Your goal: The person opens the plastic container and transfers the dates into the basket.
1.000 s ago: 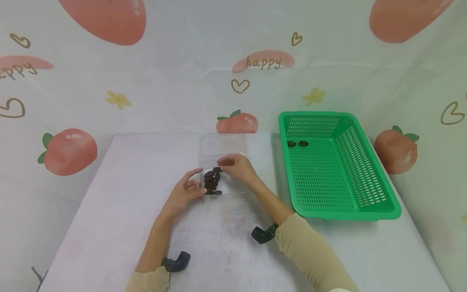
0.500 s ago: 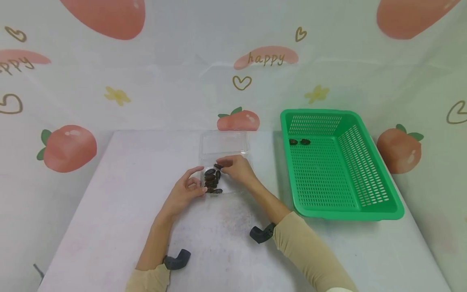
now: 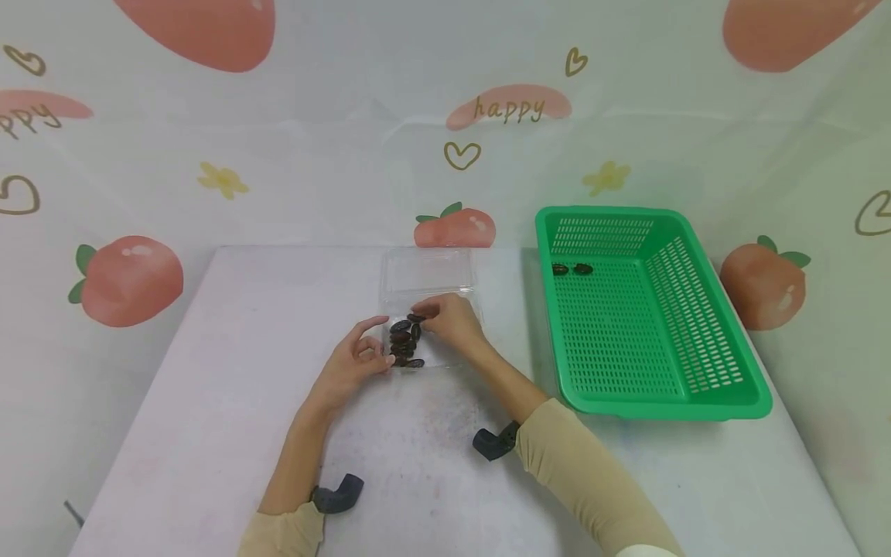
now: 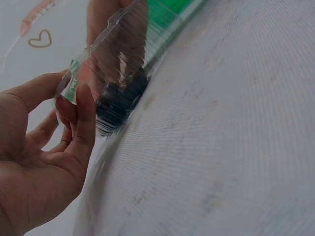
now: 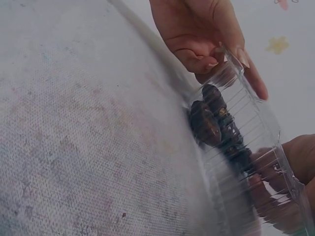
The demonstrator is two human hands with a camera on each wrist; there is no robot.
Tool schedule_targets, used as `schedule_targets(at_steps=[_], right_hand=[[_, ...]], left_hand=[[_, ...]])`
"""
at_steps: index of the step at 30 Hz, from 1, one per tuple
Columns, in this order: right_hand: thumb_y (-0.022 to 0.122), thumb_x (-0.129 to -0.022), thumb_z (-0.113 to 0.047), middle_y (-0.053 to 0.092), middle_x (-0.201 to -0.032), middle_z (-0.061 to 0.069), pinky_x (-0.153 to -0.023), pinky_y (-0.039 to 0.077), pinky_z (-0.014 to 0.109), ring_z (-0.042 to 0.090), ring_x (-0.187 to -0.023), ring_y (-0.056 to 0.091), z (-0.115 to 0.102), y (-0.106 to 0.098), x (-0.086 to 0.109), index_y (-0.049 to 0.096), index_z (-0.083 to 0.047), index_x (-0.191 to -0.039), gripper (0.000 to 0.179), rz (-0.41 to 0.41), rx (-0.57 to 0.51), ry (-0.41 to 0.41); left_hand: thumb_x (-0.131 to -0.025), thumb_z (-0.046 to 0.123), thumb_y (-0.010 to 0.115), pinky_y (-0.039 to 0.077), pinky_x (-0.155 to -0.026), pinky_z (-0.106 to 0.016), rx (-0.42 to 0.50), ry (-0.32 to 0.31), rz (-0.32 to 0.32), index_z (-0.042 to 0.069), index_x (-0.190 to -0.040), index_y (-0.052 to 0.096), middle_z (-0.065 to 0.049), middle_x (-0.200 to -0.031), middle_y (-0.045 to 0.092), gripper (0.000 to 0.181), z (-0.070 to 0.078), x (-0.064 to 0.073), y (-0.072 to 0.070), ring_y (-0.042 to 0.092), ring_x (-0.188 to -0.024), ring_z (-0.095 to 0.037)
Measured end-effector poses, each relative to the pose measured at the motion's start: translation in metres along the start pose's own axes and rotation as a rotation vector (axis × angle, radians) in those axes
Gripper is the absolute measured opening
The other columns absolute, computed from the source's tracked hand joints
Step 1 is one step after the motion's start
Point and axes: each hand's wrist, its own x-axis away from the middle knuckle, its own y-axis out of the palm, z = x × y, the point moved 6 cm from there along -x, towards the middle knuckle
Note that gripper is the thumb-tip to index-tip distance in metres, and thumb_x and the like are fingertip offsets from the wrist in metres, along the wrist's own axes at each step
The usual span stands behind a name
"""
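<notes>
A clear plastic clamshell box (image 3: 428,272) lies on the table with its lid laid back. Along its left side sit several dark brown, wrinkled oval fruits that look like dates (image 3: 400,338); the right wrist view shows these dates (image 5: 205,123) through the ridged wall. My left hand (image 3: 348,367) grips the box's left edge, thumb and fingers on the rim in the left wrist view. Inside the box, near its back, my right hand (image 3: 452,321) pinches one date (image 3: 415,318) between thumb and fingers. That hand covers part of the box's right half.
To the right stands a green slotted plastic basket (image 3: 668,410), with two dates (image 3: 583,269) in its back left corner. A white cloth (image 3: 230,371) covers the table, and a printed curtain (image 3: 334,116) hangs behind it. Each wrist wears a black camera mount (image 3: 339,495).
The date in my right fingers has tilted slightly and settled near the others at the box's back. My left hand stays on the box edge. The head view has shifted a little.
</notes>
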Motion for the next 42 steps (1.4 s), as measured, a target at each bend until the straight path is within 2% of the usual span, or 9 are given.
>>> schedule_targets(at_steps=[6, 13, 21, 29, 32, 38, 42], right_hand=[[0.073, -0.082, 0.000, 0.076, -0.098, 0.002, -0.087, 0.054, 0.033, 0.016, -0.100, 0.069, -0.0018, 0.0000, -0.0005, 0.079, -0.010, -0.103, 0.024, 0.046, 0.081, -0.038], [0.078, -0.082, -0.007, 0.076, -0.097, 0.001, -0.089, 0.053, 0.031, 0.016, -0.101, 0.069, -0.0037, 0.0033, -0.0018, 0.080, -0.011, -0.100, 0.018, 0.036, 0.117, -0.046], [0.074, -0.088, -0.009, 0.076, -0.099, 0.001, -0.088, 0.054, 0.034, 0.017, -0.102, 0.069, -0.0029, 0.0026, -0.0012, 0.080, -0.012, -0.101, 0.015, 0.034, 0.102, 0.001], [0.069, -0.092, -0.010, 0.075, -0.103, 0.001, -0.088, 0.054, 0.035, 0.017, -0.101, 0.067, -0.0038, 0.0008, 0.0010, 0.079, -0.012, -0.104, 0.015, 0.021, 0.092, 0.040], [0.068, -0.094, -0.011, 0.074, -0.104, 0.001, -0.082, 0.054, 0.032, 0.015, -0.097, 0.067, -0.0033, 0.0005, 0.0027, 0.079, -0.014, -0.106, 0.017, 0.015, 0.063, 0.060], [0.066, -0.095, -0.011, 0.074, -0.102, 0.002, -0.063, 0.048, 0.023, 0.014, -0.084, 0.062, -0.0020, -0.0015, 0.0037, 0.079, -0.013, -0.105, 0.016, 0.017, 0.003, 0.066], [0.067, -0.095, -0.011, 0.074, -0.101, 0.001, -0.060, 0.046, 0.021, 0.012, -0.083, 0.061, -0.0010, -0.0031, 0.0033, 0.079, -0.014, -0.104, 0.016, 0.022, -0.024, 0.070]], left_hand=[[-0.089, 0.001, 0.072, 0.057, -0.076, -0.033, -0.003, 0.009, -0.005, 0.010, -0.150, 0.037, -0.005, -0.086, 0.048, 0.071, 0.0002, 0.0006, 0.0004, 0.061, -0.078, -0.019], [-0.089, 0.001, 0.071, 0.057, -0.077, -0.034, 0.005, 0.014, 0.006, 0.010, -0.150, 0.038, -0.005, -0.086, 0.049, 0.070, -0.0005, 0.0022, -0.0015, 0.062, -0.078, -0.019], [-0.089, 0.002, 0.072, 0.057, -0.078, -0.034, -0.003, 0.006, 0.011, 0.012, -0.150, 0.038, -0.006, -0.086, 0.049, 0.070, 0.0004, 0.0044, -0.0018, 0.063, -0.080, -0.021], [-0.089, 0.003, 0.072, 0.056, -0.077, -0.031, 0.004, 0.011, 0.012, 0.010, -0.150, 0.038, -0.005, -0.086, 0.049, 0.070, -0.0008, 0.0034, -0.0013, 0.061, -0.077, -0.017], [-0.089, 0.003, 0.072, 0.056, -0.077, -0.031, 0.005, 0.009, 0.013, 0.010, -0.150, 0.038, -0.005, -0.086, 0.049, 0.070, -0.0015, 0.0035, -0.0009, 0.062, -0.078, -0.019], [-0.089, 0.002, 0.072, 0.057, -0.079, -0.033, 0.017, 0.007, 0.016, 0.011, -0.150, 0.039, -0.005, -0.087, 0.049, 0.069, -0.0018, 0.0032, -0.0001, 0.064, -0.080, -0.021], [-0.090, 0.002, 0.072, 0.057, -0.079, -0.033, 0.017, 0.004, 0.015, 0.011, -0.150, 0.039, -0.004, -0.087, 0.049, 0.069, -0.0025, 0.0023, 0.0001, 0.064, -0.080, -0.021]])
